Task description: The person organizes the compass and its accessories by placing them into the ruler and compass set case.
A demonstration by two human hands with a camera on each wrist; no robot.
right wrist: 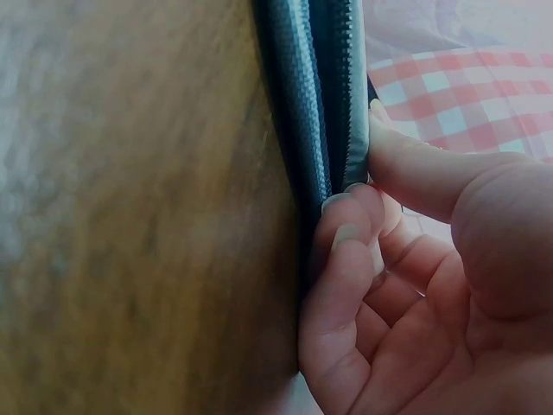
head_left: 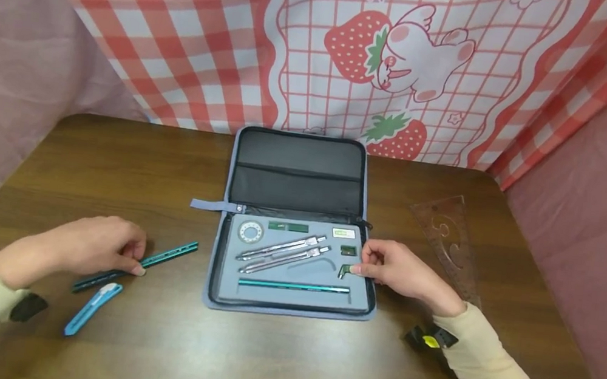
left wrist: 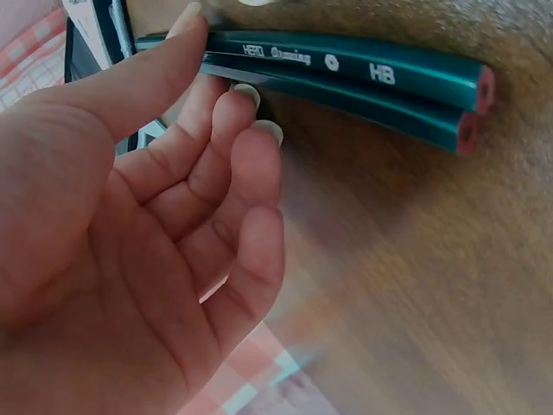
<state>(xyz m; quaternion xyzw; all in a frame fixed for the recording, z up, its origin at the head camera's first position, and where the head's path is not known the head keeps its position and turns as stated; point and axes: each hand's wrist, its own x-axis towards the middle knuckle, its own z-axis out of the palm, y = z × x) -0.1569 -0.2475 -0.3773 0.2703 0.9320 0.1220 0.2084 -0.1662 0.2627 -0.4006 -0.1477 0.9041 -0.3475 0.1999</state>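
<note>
A red-and-white checked cloth (head_left: 425, 61) with strawberries, a cartoon animal and sideways, cut-off lettering hangs behind your brown wooden table (head_left: 167, 347). The zippered drafting case (head_left: 211, 278) lies open before you, its grey tray holding two silver compasses (head_left: 280, 259), a round white disc (head_left: 250, 232), a green sharpener (head_left: 349, 250), a white block (head_left: 343, 233) with a green label too small to read, and a single green pencil (head_left: 294, 286) along the near edge.

To the left of the case, your left hand (head_left: 95, 244) has thumb and fingers drawn together on two dark green pencils (left wrist: 346, 73) lying side by side; one reads "HERO" and "HB", with script between them that you can't make out clearly. Your light blue utility knife (head_left: 93, 309) lies just beside them, nearer you.

At the tray's right edge, your right hand (head_left: 402, 269) has bent fingers against the case's zipped rim, thumb touching a small angled green piece (head_left: 344, 271); whether you pinch or merely press it, I can't tell. A clear set square (head_left: 449, 237) lies beyond that hand.
</note>
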